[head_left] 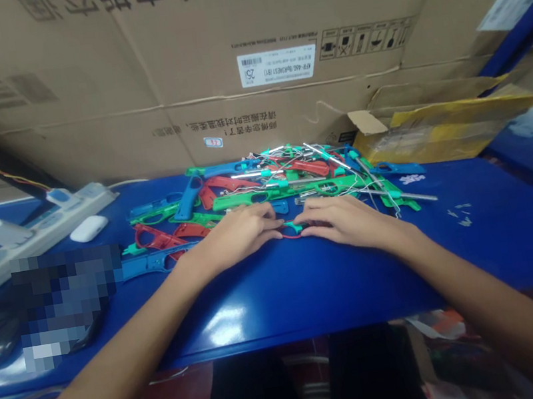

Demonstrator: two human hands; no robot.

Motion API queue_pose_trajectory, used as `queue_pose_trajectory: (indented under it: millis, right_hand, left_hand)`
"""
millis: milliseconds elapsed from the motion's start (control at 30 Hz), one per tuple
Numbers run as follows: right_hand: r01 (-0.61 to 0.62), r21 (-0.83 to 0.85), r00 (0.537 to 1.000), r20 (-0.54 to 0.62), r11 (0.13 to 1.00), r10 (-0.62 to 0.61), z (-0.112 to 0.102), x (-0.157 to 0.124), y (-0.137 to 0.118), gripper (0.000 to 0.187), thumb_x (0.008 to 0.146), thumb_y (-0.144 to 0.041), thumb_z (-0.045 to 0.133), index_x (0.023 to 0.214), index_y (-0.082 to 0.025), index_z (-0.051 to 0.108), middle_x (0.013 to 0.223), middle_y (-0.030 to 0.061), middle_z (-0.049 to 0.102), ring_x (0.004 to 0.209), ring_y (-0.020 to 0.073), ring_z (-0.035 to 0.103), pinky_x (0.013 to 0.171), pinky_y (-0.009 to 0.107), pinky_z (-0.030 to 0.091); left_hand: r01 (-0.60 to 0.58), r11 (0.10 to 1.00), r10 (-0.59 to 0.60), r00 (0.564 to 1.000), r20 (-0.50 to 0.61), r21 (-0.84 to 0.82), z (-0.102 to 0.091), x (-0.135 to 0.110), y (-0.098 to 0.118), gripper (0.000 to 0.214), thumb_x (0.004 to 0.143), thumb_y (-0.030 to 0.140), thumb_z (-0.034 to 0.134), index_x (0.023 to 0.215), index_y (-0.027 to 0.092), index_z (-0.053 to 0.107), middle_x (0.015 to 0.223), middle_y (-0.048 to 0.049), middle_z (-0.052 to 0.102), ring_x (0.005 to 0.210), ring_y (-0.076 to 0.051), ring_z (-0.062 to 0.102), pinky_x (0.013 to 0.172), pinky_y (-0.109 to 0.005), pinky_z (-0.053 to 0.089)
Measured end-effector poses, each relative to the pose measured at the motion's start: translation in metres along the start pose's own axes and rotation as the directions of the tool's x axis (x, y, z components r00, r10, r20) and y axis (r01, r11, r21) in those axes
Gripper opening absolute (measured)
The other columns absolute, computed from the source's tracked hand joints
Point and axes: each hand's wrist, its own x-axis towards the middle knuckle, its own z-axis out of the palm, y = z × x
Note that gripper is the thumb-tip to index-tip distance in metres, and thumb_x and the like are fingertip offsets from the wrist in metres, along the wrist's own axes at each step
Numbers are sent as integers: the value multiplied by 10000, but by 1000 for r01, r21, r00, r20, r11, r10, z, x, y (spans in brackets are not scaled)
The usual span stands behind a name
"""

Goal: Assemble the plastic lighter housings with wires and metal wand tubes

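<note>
Close to the middle of the blue table, my left hand (pixel 250 230) and my right hand (pixel 338 220) face each other with their fingers closed. Between them is a red gun-shaped plastic shell (pixel 292 236), mostly covered by the fingers, with a small green piece (pixel 293 227) showing in it. Both hands grip this shell, one at each end. Just beyond the fingers lies a heap of red, green and blue gun-shaped plastic shells (pixel 241 200), mixed with metal rods (pixel 325 155) that carry green pieces and thin white wires.
A white power strip (pixel 39 235) with plugs runs along the left, near a white earphone case (pixel 89 228) and a dark, partly blurred object (pixel 70 298). An open cardboard box (pixel 428 133) stands at back right. Small white pieces (pixel 461 214) lie on the right. A large carton (pixel 173 59) forms the back.
</note>
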Motion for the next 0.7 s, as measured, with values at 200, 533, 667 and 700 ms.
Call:
queue_pose_trajectory:
  millis: [200,533,667,700]
  right_hand:
    - [6,25,1000,-10,1000,-6,3,1,1,283,999,-330,584,1245,-268,709,985,46,676,849,183,638,707,293,452]
    - [-5,38,1000,0,999,5,2,1,2,292,993,-330,593,1254,-280,713,941,42,673,821,177,626,686,289,434]
    - [-14,26,1000,-7,1000,14,3,1,-1,295,991,-361,592,1242,-259,710,970,46,691,846,182,638,695,284,441]
    - [-17,23,1000,-17,1000,18,3,2,-2,314,988,-379,595,1257,-254,697,994,50,697,872,188,644,711,285,448]
  left_hand:
    - [-83,996,83,996,-9,-35,-7,-5,-13,260,999,336,589,1217,262,710,1082,-50,706,961,-203,659,864,-340,480]
    - [-108,986,108,994,-10,-127,-18,-7,-19,178,985,262,609,1080,224,755,1004,-45,748,938,-199,665,845,-337,495]
    - [-93,986,92,996,-13,-142,-14,-7,-19,186,989,223,584,1058,216,756,1013,-50,742,941,-196,666,847,-328,500]
    - [-86,985,85,996,-13,-147,-13,-7,-19,183,987,223,586,1052,216,757,1019,-49,740,944,-195,666,851,-326,500]
